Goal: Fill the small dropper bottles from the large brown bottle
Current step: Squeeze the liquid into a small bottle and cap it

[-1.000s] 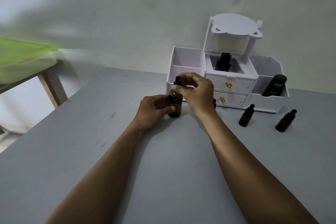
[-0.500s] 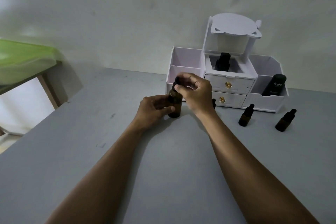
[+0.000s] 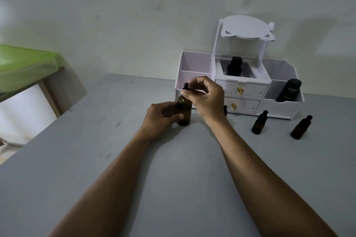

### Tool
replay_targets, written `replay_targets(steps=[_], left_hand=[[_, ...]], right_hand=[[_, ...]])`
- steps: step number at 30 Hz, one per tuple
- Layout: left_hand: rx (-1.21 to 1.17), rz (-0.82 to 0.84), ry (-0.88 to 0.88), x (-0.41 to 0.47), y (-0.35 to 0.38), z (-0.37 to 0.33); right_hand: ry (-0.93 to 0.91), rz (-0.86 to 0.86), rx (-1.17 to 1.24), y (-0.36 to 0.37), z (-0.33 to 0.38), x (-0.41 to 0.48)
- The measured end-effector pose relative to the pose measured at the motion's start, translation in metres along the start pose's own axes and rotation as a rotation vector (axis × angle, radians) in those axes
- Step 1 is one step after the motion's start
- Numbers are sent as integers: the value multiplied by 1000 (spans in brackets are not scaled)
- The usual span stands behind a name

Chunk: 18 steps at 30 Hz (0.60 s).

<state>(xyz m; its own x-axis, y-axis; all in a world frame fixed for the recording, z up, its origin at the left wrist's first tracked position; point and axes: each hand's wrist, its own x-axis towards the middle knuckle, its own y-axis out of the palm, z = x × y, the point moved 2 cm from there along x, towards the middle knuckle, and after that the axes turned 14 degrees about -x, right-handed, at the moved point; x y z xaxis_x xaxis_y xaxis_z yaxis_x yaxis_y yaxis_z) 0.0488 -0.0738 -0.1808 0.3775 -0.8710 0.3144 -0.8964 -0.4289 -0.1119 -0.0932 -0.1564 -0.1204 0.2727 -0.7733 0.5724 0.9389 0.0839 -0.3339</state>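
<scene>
The large brown bottle (image 3: 184, 110) stands upright on the grey table (image 3: 96, 159) in front of the white organiser. My left hand (image 3: 160, 116) grips its body from the left. My right hand (image 3: 206, 98) pinches the bottle's black dropper cap (image 3: 186, 87) from above, fingers closed on the collar. Two small brown dropper bottles stand to the right, one (image 3: 259, 122) near the organiser's front and another (image 3: 301, 127) farther right. A third small bottle (image 3: 225, 110) shows only partly behind my right wrist.
A white desk organiser (image 3: 279, 107) with two drawers and a tilting mirror stands against the wall. It holds a black bottle (image 3: 234, 68) in the middle bin and a black "Kahf" tube (image 3: 289, 90) at right. A green-covered table (image 3: 23, 65) sits far left.
My right hand's fingers have shifted slightly on the dropper cap, as in a twist. The bottle and my left hand stay in place.
</scene>
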Motion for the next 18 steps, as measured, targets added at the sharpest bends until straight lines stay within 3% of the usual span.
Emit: replay_targets(steps=[12,18], left_hand=[[-38,-8,-10,0,-1,2],[-19,4,-9,1,-2,3]], right_hand=[[32,21,44,-1,3,-1],[-5,1,-44,0,3,1]])
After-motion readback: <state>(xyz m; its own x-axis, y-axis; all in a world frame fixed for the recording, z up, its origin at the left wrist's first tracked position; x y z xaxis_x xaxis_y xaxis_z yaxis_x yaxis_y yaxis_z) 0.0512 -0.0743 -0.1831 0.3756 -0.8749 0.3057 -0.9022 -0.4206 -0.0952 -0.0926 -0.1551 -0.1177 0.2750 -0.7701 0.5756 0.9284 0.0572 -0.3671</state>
